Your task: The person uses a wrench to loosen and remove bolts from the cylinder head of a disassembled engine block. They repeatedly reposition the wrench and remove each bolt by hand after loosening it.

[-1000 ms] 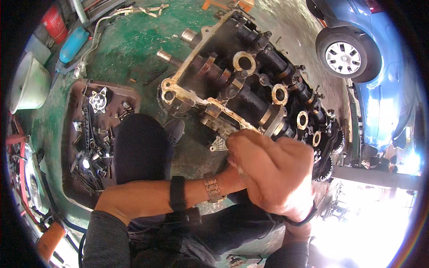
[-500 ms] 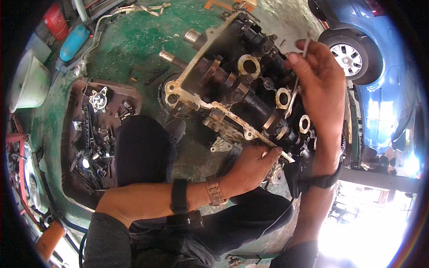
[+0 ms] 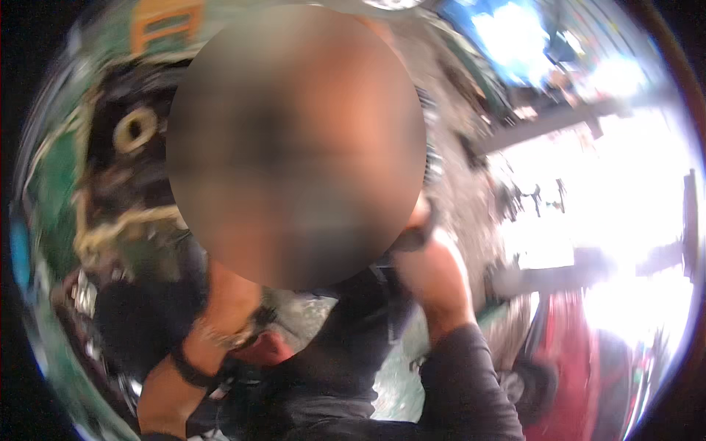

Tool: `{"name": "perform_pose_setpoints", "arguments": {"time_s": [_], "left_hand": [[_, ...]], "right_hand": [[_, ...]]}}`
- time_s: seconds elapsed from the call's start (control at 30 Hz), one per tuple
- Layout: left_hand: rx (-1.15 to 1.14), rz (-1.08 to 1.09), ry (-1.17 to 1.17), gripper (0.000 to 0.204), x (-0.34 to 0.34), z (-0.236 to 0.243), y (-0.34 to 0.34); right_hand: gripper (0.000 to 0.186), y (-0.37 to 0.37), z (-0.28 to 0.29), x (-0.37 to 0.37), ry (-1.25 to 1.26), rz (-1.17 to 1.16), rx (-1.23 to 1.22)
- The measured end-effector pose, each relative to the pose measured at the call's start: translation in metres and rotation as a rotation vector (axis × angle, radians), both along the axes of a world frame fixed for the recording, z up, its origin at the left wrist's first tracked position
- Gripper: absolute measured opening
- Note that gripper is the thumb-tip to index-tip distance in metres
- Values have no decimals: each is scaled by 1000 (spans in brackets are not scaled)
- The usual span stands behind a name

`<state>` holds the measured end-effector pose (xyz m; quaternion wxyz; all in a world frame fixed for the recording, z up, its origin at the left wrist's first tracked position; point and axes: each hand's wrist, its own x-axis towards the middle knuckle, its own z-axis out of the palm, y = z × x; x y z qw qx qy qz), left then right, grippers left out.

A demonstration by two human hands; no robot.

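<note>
A large smeared disc covers the middle of the view and hides most of both hands. From below its lower left edge comes the back of my left hand point(image 3: 234, 295), with the watch on that wrist; its fingers are hidden. Of my right hand point(image 3: 421, 212) only a blurred strip shows at the disc's right edge, above a black wrist band point(image 3: 413, 239). Whatever either hand holds cannot be made out. To the left is the opened engine point(image 3: 109, 173), dark inside with a pale rim and a pale ring point(image 3: 136, 131) around a round hole. The disc cuts off its right part.
An orange stool point(image 3: 165, 26) stands beyond the engine. At lower right is a red car point(image 3: 570, 360), near grey beams point(image 3: 544, 136) and glaring daylight. A reddish thing point(image 3: 266, 348) lies beside my left wrist. My dark-trousered knee point(image 3: 140, 323) is under the engine.
The view has swung right, so the engine now lies at the left and everything is blurred. Earlier my right hand held a slim metal wrench over the engine, while my left touched its edge.
</note>
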<state>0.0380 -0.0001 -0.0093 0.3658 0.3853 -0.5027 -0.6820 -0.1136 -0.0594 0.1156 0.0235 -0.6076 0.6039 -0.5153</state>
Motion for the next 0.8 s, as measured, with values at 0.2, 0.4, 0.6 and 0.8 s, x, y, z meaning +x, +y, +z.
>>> {"name": "perform_pose_setpoints", "arguments": {"time_s": [0.2, 0.4, 0.6, 0.8], "left_hand": [[330, 73, 289, 40, -14, 9, -8], [194, 98, 268, 40, -16, 9, 1], [283, -20, 223, 38, -9, 2, -1], [279, -88, 324, 39, -11, -5, -6]], "right_hand": [[28, -11, -16, -2, 37, 95, -101], [30, 5, -12, -5, 35, 114, -38], [18, 18, -5, -25, 164, 100, 35], [15, 20, 19, -35, 244, 39, 162]]}}
